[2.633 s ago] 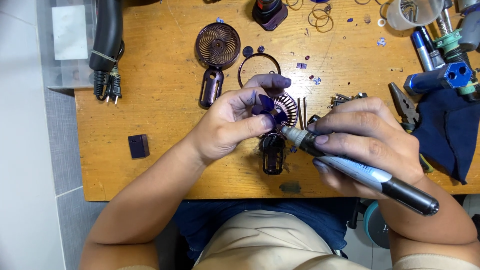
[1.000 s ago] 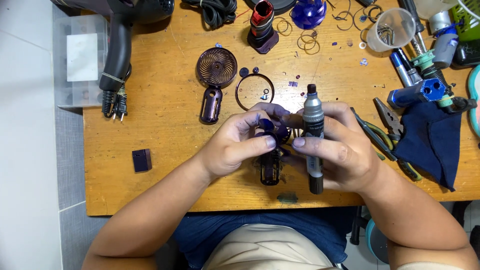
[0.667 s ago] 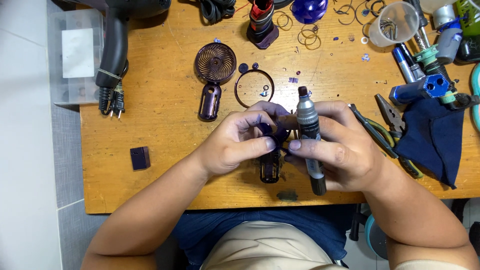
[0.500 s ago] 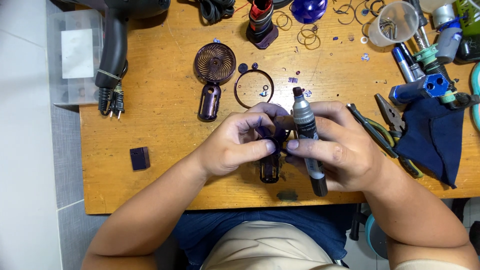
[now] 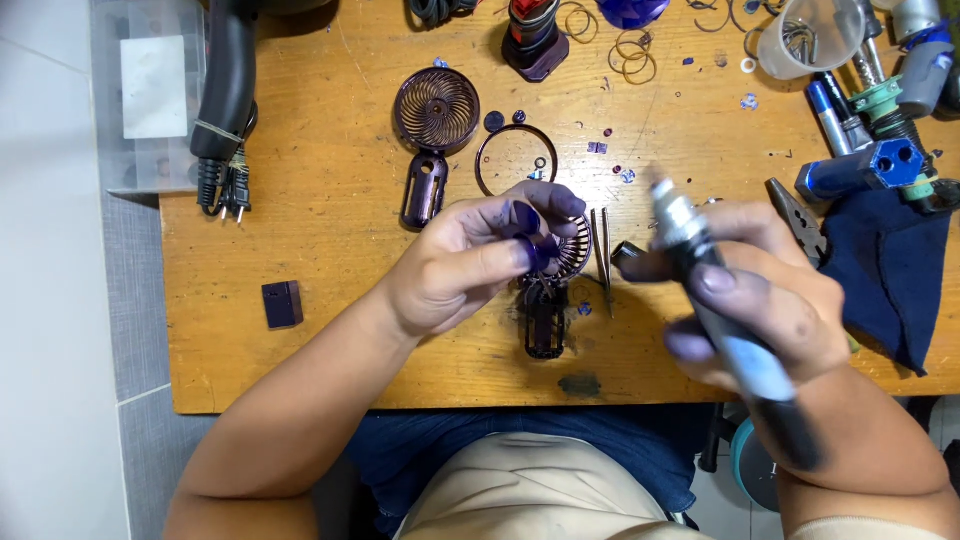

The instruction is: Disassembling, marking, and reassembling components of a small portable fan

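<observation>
Your right hand (image 5: 760, 300) is nearest the camera, wrapped tight round a pen-shaped electric screwdriver (image 5: 715, 300) — grey tip up and away from you, dark butt end toward your wrist. It's motion-blurred, so the bit can't be made out. Your left hand (image 5: 470, 260) sits just beyond, fingers pinched on a small purple part (image 5: 540, 248), held over the dark fan half w/ grille and handle (image 5: 550, 290) that lies on the wooden workbench (image 5: 330, 340) between your hands. Tweezers (image 5: 603, 250) lie just right of that grille, near the screwdriver tip. Left of your forearm, well apart — a small dark block (image 5: 282, 304). Further out: the other fan shell w/ round grille (image 5: 432, 135), a loose ring (image 5: 515, 160) beside it. Far right edge holds pliers (image 5: 800, 215), a dark blue cloth (image 5: 885, 270), a blue-handled tool (image 5: 860, 170). Far left, a black heat gun w/ bundled cord (image 5: 225, 100).
</observation>
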